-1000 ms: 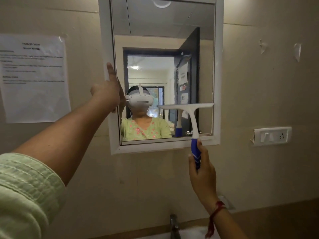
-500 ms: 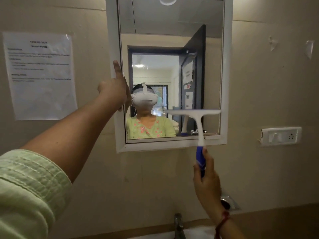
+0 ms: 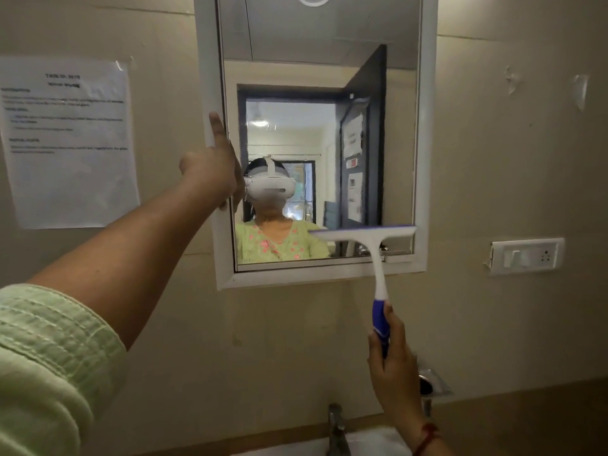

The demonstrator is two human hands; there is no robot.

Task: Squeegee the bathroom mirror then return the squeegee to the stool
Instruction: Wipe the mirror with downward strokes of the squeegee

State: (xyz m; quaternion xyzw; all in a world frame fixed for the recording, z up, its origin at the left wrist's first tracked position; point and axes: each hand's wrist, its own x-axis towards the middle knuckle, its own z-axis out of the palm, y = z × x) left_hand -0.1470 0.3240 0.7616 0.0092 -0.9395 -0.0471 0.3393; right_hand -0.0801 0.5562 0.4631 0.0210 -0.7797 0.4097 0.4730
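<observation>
Right hand (image 3: 393,363) has its fingers wrapped round the blue handle, squeegee (image 3: 377,255) blade sits low right on the mirror (image 3: 329,44), left hand (image 3: 210,172) grips the left frame: press evenly, run off the bottom edge, then overlap leftward.

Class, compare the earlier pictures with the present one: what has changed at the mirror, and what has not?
The squeegee has slid down the mirror, its blade now near the bottom edge. The right hand still grips the blue handle; the left hand still rests on the mirror's left frame.
</observation>
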